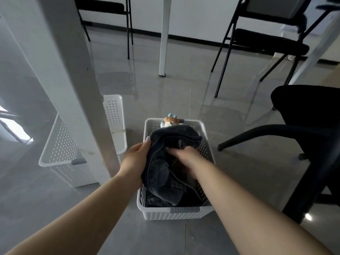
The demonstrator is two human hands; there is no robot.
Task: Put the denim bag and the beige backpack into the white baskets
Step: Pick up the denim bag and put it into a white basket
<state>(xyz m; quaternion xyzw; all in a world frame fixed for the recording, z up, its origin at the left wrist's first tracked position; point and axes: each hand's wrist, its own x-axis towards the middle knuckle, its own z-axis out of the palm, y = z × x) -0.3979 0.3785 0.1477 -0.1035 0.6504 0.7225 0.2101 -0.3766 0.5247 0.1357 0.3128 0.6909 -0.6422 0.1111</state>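
Denim bag: the dark denim bag (165,162) lies crumpled in the white basket (207,144) that stands on the grey floor (55,208); its upper folds rise above the rim while its lower part sinks down to the near wall.
Left hand: the left hand (135,159) grips the bag's left edge, thumb on top of the cloth, the other fingers curled under it and hidden (only the painted thumbnail shows at the fold).
Right hand: the right hand (182,156) presses into the middle of the bag, fingers bent down into the cloth, their tips buried in a fold; I cannot tell whether they pinch anything.
Toy: a small orange and white charm (171,120) with pale blue tips pokes up at the far rim of the same basket, touching the bag's far fold.
Second basket: another white basket (114,111) stands to the left, well apart from the first, partly behind a white table leg (73,80); what shows of its inside holds nothing.
Beige backpack: not in view.
Surroundings: a black office chair (303,116) stands just right of the basket, folding chairs (266,39) further back, and a thin white leg (164,34) between them.
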